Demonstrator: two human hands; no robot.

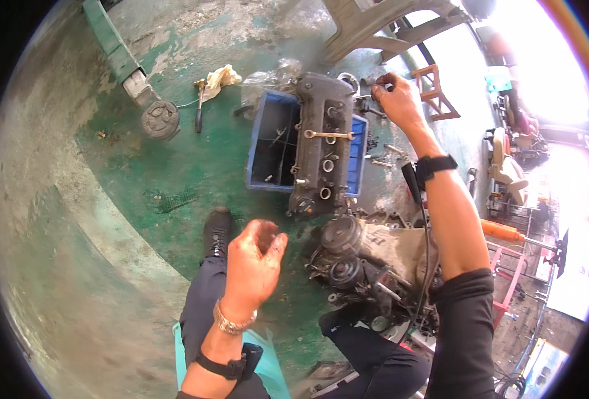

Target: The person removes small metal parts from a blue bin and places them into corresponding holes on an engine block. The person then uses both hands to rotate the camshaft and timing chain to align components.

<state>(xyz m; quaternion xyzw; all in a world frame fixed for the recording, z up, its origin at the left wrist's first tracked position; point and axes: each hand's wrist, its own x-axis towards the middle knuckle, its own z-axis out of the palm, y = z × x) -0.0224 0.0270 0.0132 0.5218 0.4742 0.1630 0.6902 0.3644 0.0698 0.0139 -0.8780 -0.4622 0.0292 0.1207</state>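
Observation:
My left hand hovers above the floor near my knee, its fingers loosely curled, the thumb apart, and nothing visible in it. My right hand is stretched past the far right end of a cylinder head with its dark cover. Its fingers are closed around something small and dark that I cannot make out. The cylinder head lies across a blue crate. A combination wrench rests across the cover. Close to my right knee sits an engine block with pulleys at its left side.
A hammer-like tool and a crumpled cloth lie on the green floor. A lift arm with a round pad reaches in at far left. Loose bolts lie right of the crate. A small wooden stool stands beyond my right hand.

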